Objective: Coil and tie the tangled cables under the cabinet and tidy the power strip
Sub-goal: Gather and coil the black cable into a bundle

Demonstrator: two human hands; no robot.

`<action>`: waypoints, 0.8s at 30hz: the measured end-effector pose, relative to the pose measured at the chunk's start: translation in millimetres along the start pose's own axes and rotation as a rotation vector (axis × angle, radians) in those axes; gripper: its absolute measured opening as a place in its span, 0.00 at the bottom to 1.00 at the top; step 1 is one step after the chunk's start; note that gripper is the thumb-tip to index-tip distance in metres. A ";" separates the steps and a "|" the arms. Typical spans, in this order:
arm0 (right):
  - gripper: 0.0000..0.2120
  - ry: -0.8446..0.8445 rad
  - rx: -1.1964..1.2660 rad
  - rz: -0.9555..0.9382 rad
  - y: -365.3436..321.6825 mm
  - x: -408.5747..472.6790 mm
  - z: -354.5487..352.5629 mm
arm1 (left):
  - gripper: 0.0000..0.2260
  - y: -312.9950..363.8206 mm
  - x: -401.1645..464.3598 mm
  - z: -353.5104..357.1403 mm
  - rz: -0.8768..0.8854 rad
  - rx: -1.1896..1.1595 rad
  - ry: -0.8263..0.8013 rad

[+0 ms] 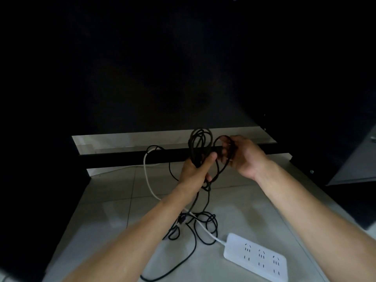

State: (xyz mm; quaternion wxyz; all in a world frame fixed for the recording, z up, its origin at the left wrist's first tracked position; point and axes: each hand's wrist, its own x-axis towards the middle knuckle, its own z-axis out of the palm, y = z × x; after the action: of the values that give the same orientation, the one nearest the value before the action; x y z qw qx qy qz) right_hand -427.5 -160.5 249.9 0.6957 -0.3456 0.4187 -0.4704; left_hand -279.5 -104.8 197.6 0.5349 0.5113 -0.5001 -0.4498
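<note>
Left hand (196, 169) grips one bundle of black cable (200, 146) loops; right hand (242, 155) pinches a loop. One white power strip (257, 259) lies on the tiled floor (254, 202), near its right edge.

Very dim, wide-angle view: the upper half sinks into black, edges bow, and only the pale floor tiles (240, 200) catch light.

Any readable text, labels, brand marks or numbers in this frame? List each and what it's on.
None readable.
White power strip: only socket slots show on its top face; no brand or rating is visible.
Black cable gripped by the left hand and right hand: no print is discernible.
Cabinet: too dark to tell.
</note>
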 end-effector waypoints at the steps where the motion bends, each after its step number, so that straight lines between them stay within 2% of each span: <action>1: 0.14 0.022 -0.006 -0.004 -0.5 -0.3 0.6 | 0.13 0.4 -0.3 -0.3 0.013 0.017 -0.016; 4: 0.17 0.014 -0.042 0.032 1.4 -1.7 3.3 | 0.12 4.0 -3.4 2.0 0.062 0.067 -0.120; 8: 0.33 -0.166 -0.101 0.081 2.3 -8.6 8.8 | 0.08 -1.1 1.0 3.7 0.036 0.127 -0.138; 13: 0.39 -0.316 -0.184 0.046 5.7 -6.8 4.2 | 0.15 -4.9 5.3 -1.1 -0.010 0.166 -0.170; 14: 0.37 -0.328 -0.200 0.014 7.8 -6.7 4.3 | 0.15 -3.9 5.8 -2.2 -0.039 0.163 -0.166; 17: 0.20 -0.313 -0.289 -0.115 15.6 -7.4 6.2 | 0.09 -4.2 10.1 -6.2 -0.088 0.175 -0.190; 20: 0.15 -0.155 -0.342 -0.180 22.6 -2.8 10.2 | 0.15 -8.4 13.1 -7.9 -0.118 0.258 -0.189; 23: 0.02 -0.018 -0.344 -0.170 21.0 -2.9 13.8 | 0.13 -14.3 14.8 -6.8 -0.091 0.391 -0.207; 24: 0.04 -0.007 -0.334 -0.150 19.7 -2.9 13.4 | 0.12 -14.9 14.6 -7.3 -0.081 0.427 -0.210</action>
State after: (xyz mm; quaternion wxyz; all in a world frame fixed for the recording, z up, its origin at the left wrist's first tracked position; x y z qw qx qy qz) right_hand -408.8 -150.3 238.9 0.5929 -0.4883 0.4616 -0.4438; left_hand -270.4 -119.7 183.9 0.3412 0.5828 -0.6159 -0.4058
